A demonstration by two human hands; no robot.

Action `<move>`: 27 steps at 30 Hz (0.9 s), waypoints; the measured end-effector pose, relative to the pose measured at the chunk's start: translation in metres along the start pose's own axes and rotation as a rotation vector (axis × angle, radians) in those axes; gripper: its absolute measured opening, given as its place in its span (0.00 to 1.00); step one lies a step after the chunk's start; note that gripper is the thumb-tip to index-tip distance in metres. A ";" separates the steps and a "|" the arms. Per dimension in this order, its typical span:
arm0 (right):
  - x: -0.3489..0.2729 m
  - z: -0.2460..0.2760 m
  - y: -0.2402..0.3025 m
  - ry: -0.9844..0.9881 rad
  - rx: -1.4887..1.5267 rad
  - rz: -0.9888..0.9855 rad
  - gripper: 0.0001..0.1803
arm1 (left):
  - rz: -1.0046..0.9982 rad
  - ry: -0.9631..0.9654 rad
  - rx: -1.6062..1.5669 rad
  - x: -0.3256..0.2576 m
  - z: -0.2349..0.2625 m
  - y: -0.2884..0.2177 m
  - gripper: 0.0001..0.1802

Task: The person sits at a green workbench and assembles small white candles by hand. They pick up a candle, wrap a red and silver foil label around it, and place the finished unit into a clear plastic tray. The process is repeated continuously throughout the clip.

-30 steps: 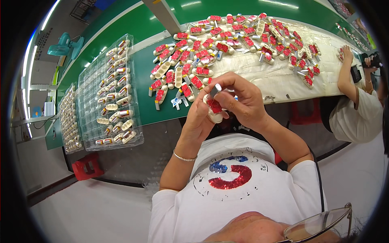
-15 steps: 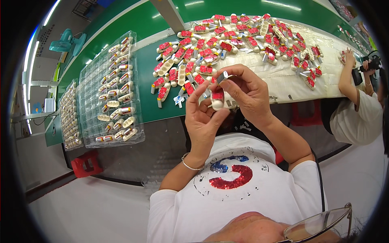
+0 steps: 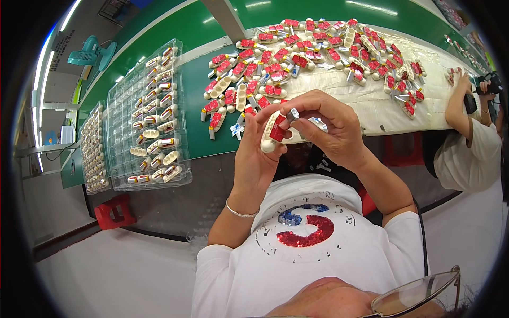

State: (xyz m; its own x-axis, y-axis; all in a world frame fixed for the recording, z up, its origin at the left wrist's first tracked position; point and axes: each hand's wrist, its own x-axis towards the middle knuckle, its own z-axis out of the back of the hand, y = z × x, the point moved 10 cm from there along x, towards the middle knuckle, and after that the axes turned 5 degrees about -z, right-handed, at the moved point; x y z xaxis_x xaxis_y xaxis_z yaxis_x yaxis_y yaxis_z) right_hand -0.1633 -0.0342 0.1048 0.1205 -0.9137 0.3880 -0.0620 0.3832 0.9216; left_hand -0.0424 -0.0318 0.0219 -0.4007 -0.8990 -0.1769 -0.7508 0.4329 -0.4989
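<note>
In front of my chest, my left hand [image 3: 258,159] grips a cream-coloured oblong piece [image 3: 268,144] with a row of hollows and a red patch on its side. The piece is held tilted, its rounded end toward me. My right hand [image 3: 339,130] pinches a small silver cylinder [image 3: 293,113] between thumb and fingers, right beside the red patch. Whether the cylinder touches the piece I cannot tell. Beyond my hands, a wide heap of similar cream pieces [image 3: 273,91] with red patches and silver cylinders covers the table.
To the left, a clear plastic tray [image 3: 120,119] holds several cream pieces in its right-hand columns. A fuller tray [image 3: 94,159] stands farther left. A blue-white scrap [image 3: 237,129] lies near the table edge. A metal post [image 3: 222,20], teal fan [image 3: 93,53], red stool [image 3: 115,212] and co-worker's arm [image 3: 460,103] surround the area.
The oblong piece has turned in my left hand, so its row of hollows now shows. My right hand has shifted slightly, and the silver cylinder's end now faces more toward me.
</note>
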 end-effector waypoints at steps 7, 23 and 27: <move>0.005 0.005 0.010 0.020 -0.162 0.070 0.12 | -0.253 0.037 0.367 -0.006 -0.011 -0.017 0.27; 0.005 -0.014 0.034 0.086 -0.628 0.280 0.16 | -0.454 0.032 0.587 -0.007 -0.007 -0.038 0.23; 0.004 -0.016 0.033 0.096 -0.590 0.252 0.16 | -0.444 0.024 0.653 -0.011 -0.005 -0.041 0.24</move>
State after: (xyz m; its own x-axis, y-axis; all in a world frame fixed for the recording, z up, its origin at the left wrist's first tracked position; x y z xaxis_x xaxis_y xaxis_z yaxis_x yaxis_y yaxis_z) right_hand -0.1486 -0.0234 0.1368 0.2634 -0.7806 0.5668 0.4513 0.6190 0.6428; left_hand -0.0102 -0.0387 0.0488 -0.1527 -0.9735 0.1703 -0.3859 -0.0999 -0.9171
